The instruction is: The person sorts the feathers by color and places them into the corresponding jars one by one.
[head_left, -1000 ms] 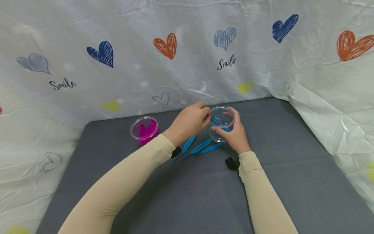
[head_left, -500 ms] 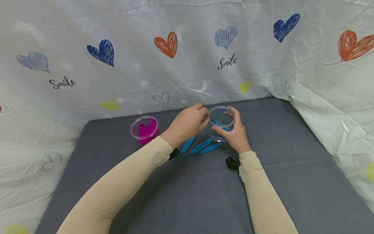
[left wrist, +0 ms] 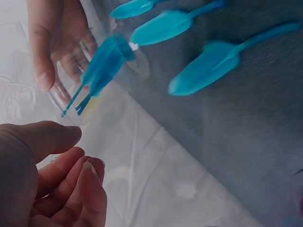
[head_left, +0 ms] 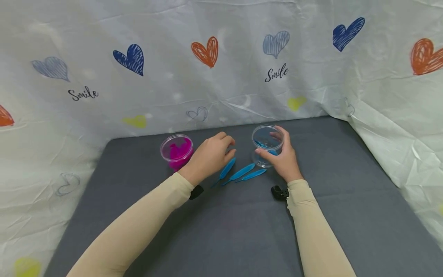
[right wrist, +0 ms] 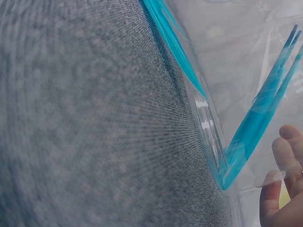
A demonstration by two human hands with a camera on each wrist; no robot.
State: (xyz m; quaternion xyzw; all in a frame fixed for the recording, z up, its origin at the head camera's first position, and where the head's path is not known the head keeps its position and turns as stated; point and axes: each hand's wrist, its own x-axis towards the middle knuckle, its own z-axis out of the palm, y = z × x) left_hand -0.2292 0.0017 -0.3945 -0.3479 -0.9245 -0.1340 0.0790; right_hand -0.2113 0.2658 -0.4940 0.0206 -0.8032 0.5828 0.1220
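My right hand [head_left: 286, 161] grips a clear plastic cup [head_left: 262, 134] by its right side, thumb in front and fingers behind. The cup stands upright on the table. Inside it lean blue feathers [left wrist: 104, 64], their thin quill ends up toward the rim. Left of the cup, my left hand [head_left: 208, 156] hovers with loosely bent fingers and nothing between them; thumb and fingertips are apart in the left wrist view. Three blue feathers lie in a fanned row on the table between the hands: a left one [head_left: 227, 168], a middle one [head_left: 243, 171] and a right one [head_left: 255, 174].
A second clear tub [head_left: 166, 148] with bright pink contents [head_left: 180, 152] stands to the left, partly behind my left wrist. Grey cloth covers the table [head_left: 235, 231]. A white curtain [head_left: 235, 88] printed with hearts hangs along the back and sides.
My left hand has drawn away from the cup's rim, to the left and slightly toward me. The right hand keeps its grip on the cup. The head view has shifted a little.
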